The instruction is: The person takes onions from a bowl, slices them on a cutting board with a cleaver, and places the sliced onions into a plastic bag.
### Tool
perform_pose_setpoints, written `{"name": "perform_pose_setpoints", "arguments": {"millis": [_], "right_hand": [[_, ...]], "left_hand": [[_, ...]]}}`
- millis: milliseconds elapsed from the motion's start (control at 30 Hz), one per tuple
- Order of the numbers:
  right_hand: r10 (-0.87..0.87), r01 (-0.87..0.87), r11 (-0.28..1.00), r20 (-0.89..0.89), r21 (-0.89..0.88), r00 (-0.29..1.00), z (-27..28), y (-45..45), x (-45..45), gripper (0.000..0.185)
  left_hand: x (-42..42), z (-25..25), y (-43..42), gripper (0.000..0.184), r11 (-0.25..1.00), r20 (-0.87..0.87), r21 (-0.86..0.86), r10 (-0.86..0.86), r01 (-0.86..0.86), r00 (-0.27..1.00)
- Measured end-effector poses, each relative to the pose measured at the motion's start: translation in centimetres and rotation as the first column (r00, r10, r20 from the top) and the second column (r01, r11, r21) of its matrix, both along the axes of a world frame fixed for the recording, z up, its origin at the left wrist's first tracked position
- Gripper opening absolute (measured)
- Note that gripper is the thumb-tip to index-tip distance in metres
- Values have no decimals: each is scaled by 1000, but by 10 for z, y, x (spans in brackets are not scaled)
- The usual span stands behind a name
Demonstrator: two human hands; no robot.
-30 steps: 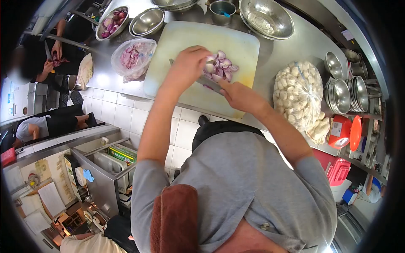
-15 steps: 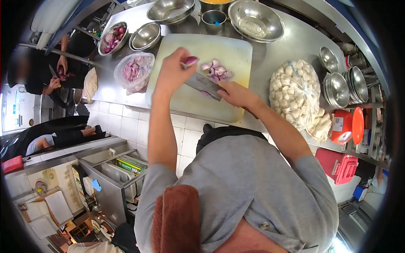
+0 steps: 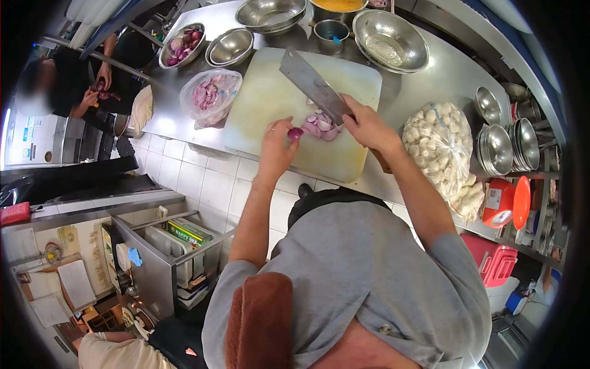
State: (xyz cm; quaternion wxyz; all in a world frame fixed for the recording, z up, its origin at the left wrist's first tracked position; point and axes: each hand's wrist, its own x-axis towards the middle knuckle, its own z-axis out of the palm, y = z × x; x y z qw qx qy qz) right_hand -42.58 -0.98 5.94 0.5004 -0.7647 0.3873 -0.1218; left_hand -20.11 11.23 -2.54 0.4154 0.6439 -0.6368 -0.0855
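My left hand (image 3: 281, 142) pinches a small purple onion piece (image 3: 295, 133) over the lower left part of the cutting board (image 3: 258, 92). Closed round the handle of a wide cleaver (image 3: 316, 88), my right hand (image 3: 369, 126) is over the board's right side. The blade points up and to the left, above the board. Cut onion pieces (image 3: 321, 125) lie in a loose pile between my hands, partly under the blade. A plastic bag of cut onion (image 3: 208, 96) sits left of the board.
Onions fill a bowl (image 3: 184, 47) at the back left. Empty metal bowls (image 3: 230, 48) and a wide perforated bowl (image 3: 390, 42) stand behind the board. On the right are a bag of garlic (image 3: 437, 138) and a red scale (image 3: 496, 203). Another person's hands (image 3: 98, 89) work at far left.
The cleaver has risen off the board and turned its blade up-left. My left hand has moved down and right with the onion piece, nearer the pile.
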Motion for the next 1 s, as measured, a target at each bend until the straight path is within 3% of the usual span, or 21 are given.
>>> {"name": "perform_pose_setpoints", "arguments": {"millis": [67,133,167,233,367,433,467,533,567,667,700,767,900,1000], "right_hand": [[-14,14,999,12,-44,1000,-5,5,-2,42],[50,-47,989,19,-142,999,-26,12,-1,47],[44,-41,989,20,-141,999,-31,17,0,47],[184,-188,980,-58,-71,981,-37,27,4,39],[186,-170,981,-197,98,962,-42,25,9,37],[113,-135,973,-123,-186,986,-56,16,3,34],[117,-139,973,-124,-185,985,-62,16,0,34],[49,-114,926,-186,-359,981,-51,16,-3,34],[42,-108,927,-186,-359,982,-44,21,-5,34],[15,-88,946,-230,-311,973,-25,39,1,32],[44,-101,947,-191,-303,981,-33,42,4,27],[72,-115,948,-153,-298,986,-44,48,10,21],[98,-147,947,-179,-286,979,-47,56,14,19],[126,-178,936,-183,-303,975,-51,57,16,17]], "left_hand": [[8,3,4,31,999,7,-18,43,-43,999],[13,12,12,29,951,-22,209,237,-227,971],[13,15,14,29,952,-21,209,231,-222,973],[14,16,18,27,905,-231,192,418,-379,879],[11,-6,14,27,907,-155,151,413,-392,897],[-4,-16,10,32,930,-51,238,299,-279,953],[-7,-19,12,32,929,-52,239,303,-282,952],[-11,-19,13,37,998,147,-19,59,-57,987],[-10,-18,19,42,998,39,63,23,-25,999],[-7,4,30,41,991,-16,123,58,-56,998],[-2,3,30,41,990,-16,128,56,-54,998],[9,0,17,35,990,68,85,-118,112,991],[14,6,-8,27,967,6,159,-201,197,980],[19,16,-15,22,948,108,167,-290,270,951]]}}
